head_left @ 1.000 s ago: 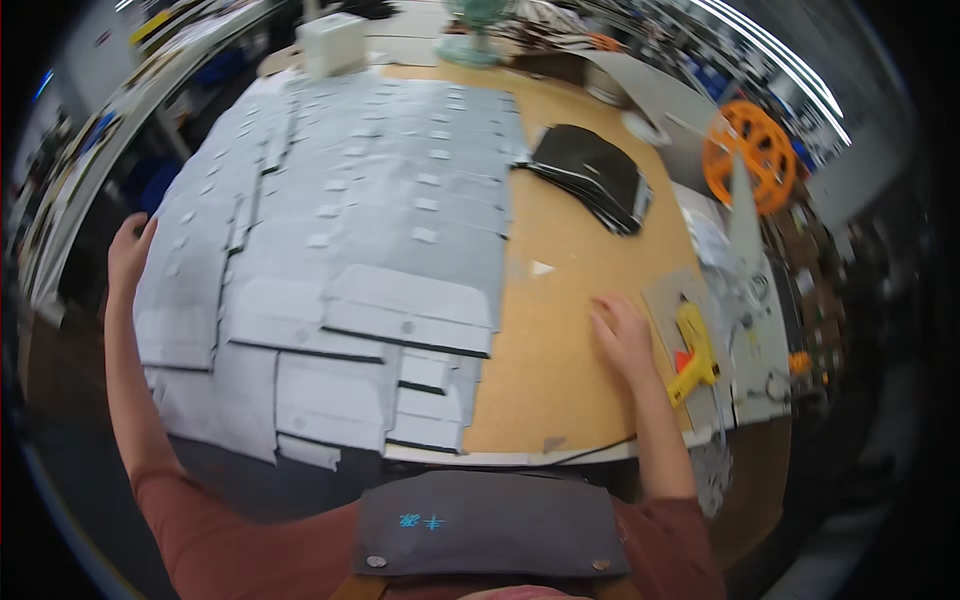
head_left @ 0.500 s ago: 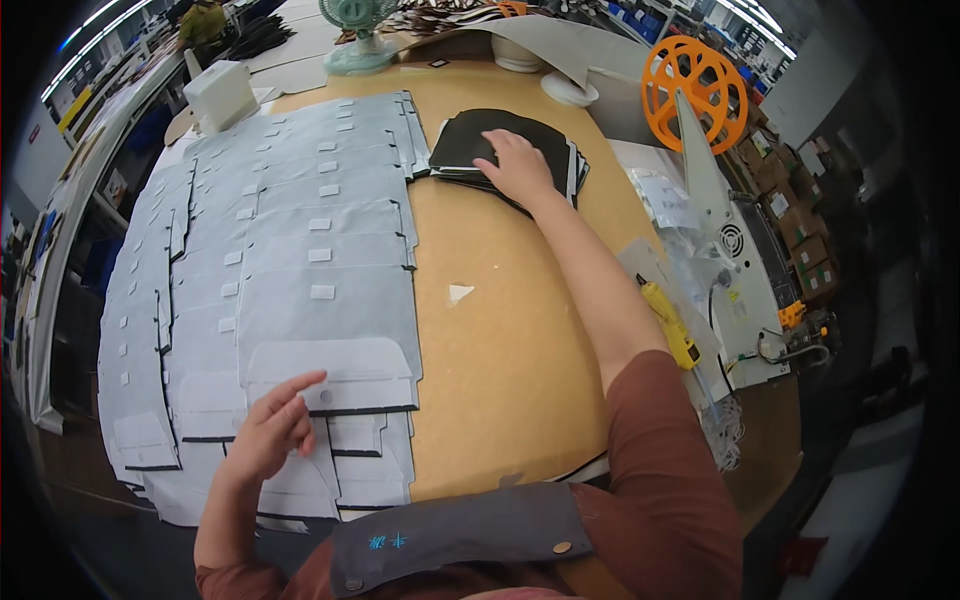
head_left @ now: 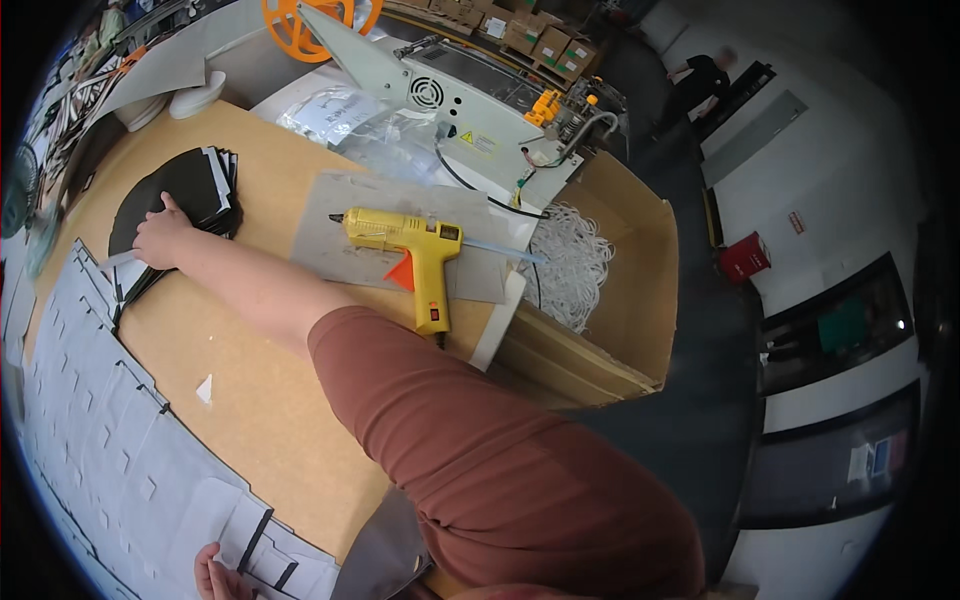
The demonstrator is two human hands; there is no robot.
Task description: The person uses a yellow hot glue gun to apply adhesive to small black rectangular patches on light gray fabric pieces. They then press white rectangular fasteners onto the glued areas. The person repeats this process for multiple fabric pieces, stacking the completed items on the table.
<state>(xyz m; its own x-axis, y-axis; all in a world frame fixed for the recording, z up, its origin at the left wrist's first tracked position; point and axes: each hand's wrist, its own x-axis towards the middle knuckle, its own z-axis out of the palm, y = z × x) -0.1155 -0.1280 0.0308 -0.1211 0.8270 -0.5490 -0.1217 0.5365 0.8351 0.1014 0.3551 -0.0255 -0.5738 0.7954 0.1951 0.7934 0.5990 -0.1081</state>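
Observation:
My right hand [head_left: 163, 238] reaches across to a stack of black panels [head_left: 195, 182] at the far left of the table. Its thumb lies at the stack's near edge, where a pale strip shows, and it has hold of the top panel there. One finger points up over the black surface. My left hand [head_left: 220, 578] is cut off by the lower edge of the view. Its fingers are partly spread over the overlapping pale grey panels [head_left: 130, 430], with nothing visible in them. Small white tabs and dark edge strips mark these panels.
A yellow glue gun [head_left: 405, 240] rests on a grey sheet [head_left: 320, 235] beside my right arm. Beyond stands a grey machine [head_left: 470, 115] with an orange reel [head_left: 310, 30]. A cardboard box [head_left: 640, 290] holds white cord [head_left: 575, 260]. Another person [head_left: 695, 85] is far off.
My view has swung right, bringing the glue gun and box fully into sight. My right hand stays at the black stack, its thumb now at the near edge. The left hand is now partly cut off.

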